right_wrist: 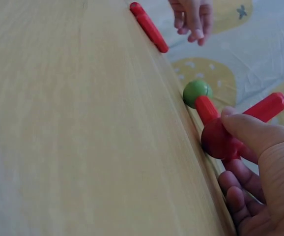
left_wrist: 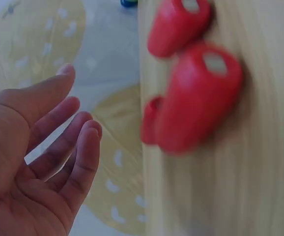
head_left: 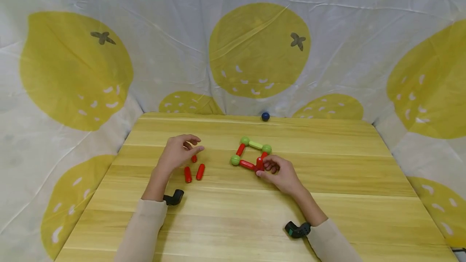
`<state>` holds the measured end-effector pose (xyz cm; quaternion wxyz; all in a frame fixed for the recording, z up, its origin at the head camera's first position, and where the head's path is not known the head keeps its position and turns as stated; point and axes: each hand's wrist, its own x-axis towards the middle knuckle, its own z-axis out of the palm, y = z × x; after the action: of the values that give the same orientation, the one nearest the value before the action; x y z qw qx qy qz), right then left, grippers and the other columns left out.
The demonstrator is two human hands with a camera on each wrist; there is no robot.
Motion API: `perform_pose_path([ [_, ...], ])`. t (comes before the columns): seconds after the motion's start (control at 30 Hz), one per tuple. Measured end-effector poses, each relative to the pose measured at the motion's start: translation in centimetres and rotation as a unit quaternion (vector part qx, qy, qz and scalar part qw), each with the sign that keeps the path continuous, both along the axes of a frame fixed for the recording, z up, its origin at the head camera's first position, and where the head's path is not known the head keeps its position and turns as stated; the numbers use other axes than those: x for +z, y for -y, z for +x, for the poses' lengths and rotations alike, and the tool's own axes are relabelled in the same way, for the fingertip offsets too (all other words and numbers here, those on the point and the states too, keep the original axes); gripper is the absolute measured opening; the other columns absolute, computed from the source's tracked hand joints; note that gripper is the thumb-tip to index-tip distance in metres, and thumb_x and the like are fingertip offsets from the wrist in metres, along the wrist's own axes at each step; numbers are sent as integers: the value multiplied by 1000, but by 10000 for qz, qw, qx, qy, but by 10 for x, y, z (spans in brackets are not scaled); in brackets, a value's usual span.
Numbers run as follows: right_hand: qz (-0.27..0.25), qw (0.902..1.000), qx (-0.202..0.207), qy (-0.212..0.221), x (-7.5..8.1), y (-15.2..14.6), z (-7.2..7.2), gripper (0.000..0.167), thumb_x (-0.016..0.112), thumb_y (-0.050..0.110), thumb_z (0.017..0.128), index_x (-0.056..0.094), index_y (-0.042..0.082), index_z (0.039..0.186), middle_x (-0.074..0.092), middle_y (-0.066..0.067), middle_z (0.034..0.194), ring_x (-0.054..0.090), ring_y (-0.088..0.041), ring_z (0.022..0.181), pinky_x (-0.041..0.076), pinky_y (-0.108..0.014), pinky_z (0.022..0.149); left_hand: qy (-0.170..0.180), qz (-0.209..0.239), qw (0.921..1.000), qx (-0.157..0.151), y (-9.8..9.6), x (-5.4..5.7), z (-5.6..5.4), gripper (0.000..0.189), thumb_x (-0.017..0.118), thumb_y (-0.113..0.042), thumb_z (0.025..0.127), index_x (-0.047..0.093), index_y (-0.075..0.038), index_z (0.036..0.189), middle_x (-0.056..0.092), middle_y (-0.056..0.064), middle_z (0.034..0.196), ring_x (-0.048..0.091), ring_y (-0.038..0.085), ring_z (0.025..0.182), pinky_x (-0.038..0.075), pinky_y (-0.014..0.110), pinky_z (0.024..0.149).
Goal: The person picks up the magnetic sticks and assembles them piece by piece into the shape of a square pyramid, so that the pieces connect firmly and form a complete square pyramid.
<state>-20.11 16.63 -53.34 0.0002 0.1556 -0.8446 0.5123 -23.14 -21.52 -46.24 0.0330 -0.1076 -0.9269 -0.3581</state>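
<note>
My right hand (head_left: 280, 173) pinches the red ball (right_wrist: 216, 140) at the near right corner of a four-sided frame of balls and rods. A red rod (right_wrist: 267, 107) sticks up from that ball. Green balls (head_left: 235, 159) form the other corners, joined by red rods (head_left: 247, 165) and one light green rod (head_left: 255, 145). Over on the left, my left hand (head_left: 176, 151) hovers with loosely bent fingers and holds nothing. Below and beside it lie loose red rods (head_left: 200, 172), which show pale ends in the left wrist view.
A dark blue ball (head_left: 265, 116) sits at the far edge of the wooden table (head_left: 233, 221). Behind the table hangs a white cloth (head_left: 171, 51) with yellow fruit prints. Each wrist wears a black camera mount (head_left: 297, 229).
</note>
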Motion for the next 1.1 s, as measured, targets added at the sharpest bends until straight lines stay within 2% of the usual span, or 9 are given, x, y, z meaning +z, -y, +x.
perform_pose_path([
  [0.07,-27,10000,-21,13,1,1,1,39,90,29,81,71,14,112,71,-4,99,65,-20,89,54,-24,74,108,95,9998,159,13,-4,-2,43,80,-42,91,75,-11,121,74,11,113,72,24,92,60,36,76],
  [0.2,-56,10000,-33,65,3,0,1,37,90,32,81,72,16,109,72,-3,97,64,-20,88,54,-25,74,539,175,9980,286,28,-15,-5,53,81,-45,89,71,-11,128,71,15,121,72,31,101,61,44,84],
  [0.3,-118,9997,-181,108,2,0,1,34,91,36,79,73,20,103,70,0,92,63,-18,82,54,-24,71,776,74,9961,415,30,-24,-6,57,83,-49,86,71,-12,127,72,12,117,72,29,103,59,43,86],
  [0.43,-96,9988,-472,92,1,5,1,37,93,43,75,71,20,94,68,-1,85,62,-17,75,53,-23,66,885,-41,9941,625,31,-30,-8,56,85,-52,82,73,-13,121,75,6,103,69,23,93,55,37,81],
  [0.6,53,9979,-645,55,1,8,0,43,93,48,73,67,18,90,66,-1,81,60,-17,73,51,-23,64,911,-115,9932,717,28,-30,-9,50,85,-51,82,76,-14,115,78,1,93,70,18,85,55,36,80],
  [0.73,-30,9980,-630,104,0,6,0,39,93,42,76,67,17,91,66,-2,82,61,-18,73,53,-23,64,1025,-22,9922,706,27,-29,-8,45,84,-46,85,77,-13,116,80,0,93,72,16,85,56,37,83],
  [0.87,-35,9982,-590,132,1,4,-1,35,92,39,77,68,18,91,68,-1,83,63,-17,72,54,-23,63,1127,141,9916,619,24,-29,-8,40,82,-40,88,77,-12,115,80,1,95,73,15,83,56,35,80],
  [0.97,-9,9982,-578,150,2,4,0,34,92,38,78,69,18,92,68,0,83,63,-17,72,54,-23,63,1189,378,9909,514,23,-29,-8,38,80,-38,91,77,-10,117,80,4,99,74,16,88,57,31,78],
  [1.1,-1,9983,-554,175,3,3,1,33,91,38,79,69,18,93,68,0,83,63,-16,72,54,-23,64,1268,959,9864,414,18,-27,-9,41,78,-39,92,74,-12,123,78,6,112,74,20,100,60,26,79],
])
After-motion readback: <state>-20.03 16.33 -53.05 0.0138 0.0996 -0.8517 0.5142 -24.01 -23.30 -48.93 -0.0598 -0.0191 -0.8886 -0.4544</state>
